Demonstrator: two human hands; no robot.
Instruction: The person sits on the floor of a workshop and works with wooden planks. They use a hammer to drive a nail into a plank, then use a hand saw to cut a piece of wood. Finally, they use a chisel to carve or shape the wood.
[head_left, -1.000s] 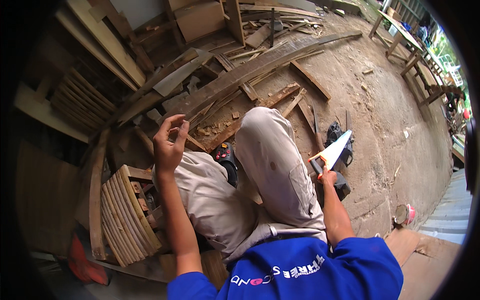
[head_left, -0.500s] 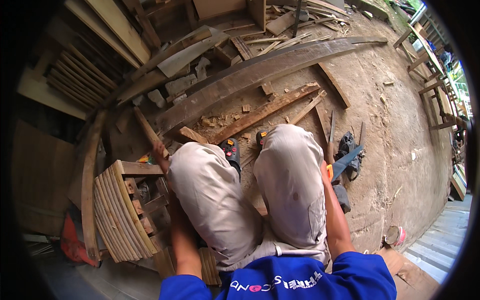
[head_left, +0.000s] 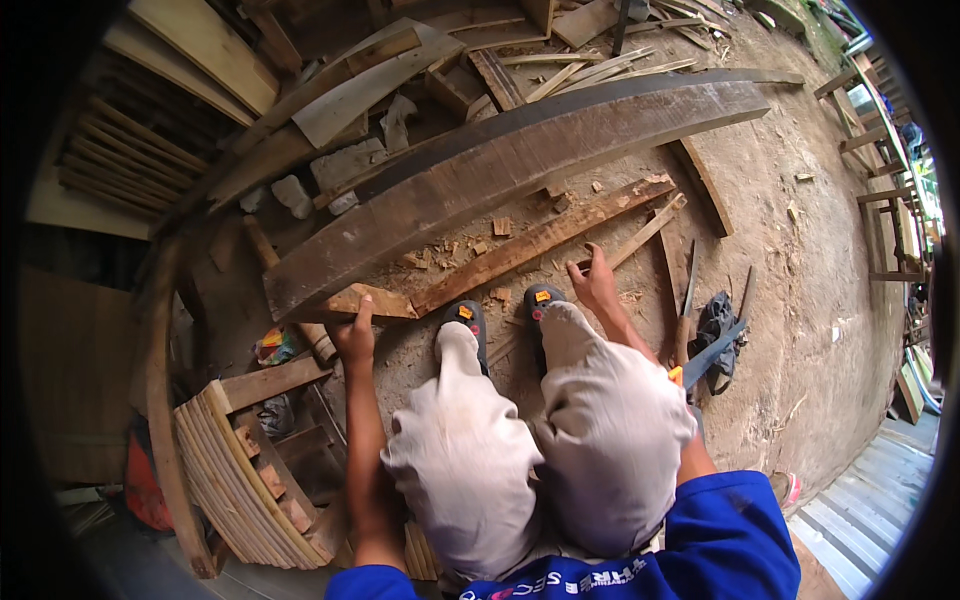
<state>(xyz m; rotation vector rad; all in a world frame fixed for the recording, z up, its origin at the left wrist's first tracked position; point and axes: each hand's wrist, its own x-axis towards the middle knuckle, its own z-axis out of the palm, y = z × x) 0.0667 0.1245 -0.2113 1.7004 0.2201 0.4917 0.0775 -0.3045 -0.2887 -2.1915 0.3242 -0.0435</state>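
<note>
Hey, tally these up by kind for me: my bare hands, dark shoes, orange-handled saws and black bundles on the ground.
Bare hands: 2 (left hand, right hand)
Dark shoes: 2 (left shoe, right shoe)
Orange-handled saw: 1
Black bundle: 1
Total: 6

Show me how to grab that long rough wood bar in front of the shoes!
Probably grip the wood bar around its middle, from above on the side nearest the shoes. It lies long and narrow on the ground, and the big curved beam runs along its far side.
</note>
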